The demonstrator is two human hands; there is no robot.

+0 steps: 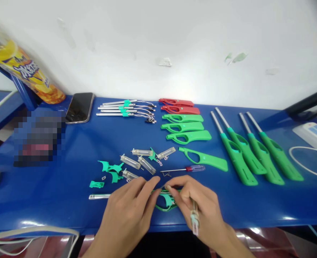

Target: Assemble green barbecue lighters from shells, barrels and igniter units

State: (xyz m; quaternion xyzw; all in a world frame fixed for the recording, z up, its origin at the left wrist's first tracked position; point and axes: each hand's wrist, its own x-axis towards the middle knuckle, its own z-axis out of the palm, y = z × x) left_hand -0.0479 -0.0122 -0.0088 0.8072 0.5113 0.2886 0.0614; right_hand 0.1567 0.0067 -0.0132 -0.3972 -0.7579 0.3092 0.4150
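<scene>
The green lighter (168,199) lies on the blue table (244,208) under both hands' fingertips, its metal tube (98,196) poking out past the left hand (133,204); whether that hand grips it, I can't tell. The right hand (197,199) has thumb and forefinger together above it, a clear tank (194,217) tucked in its curled fingers. Beyond sits a screwdriver (194,168); farther back, red handles (180,110).
</scene>
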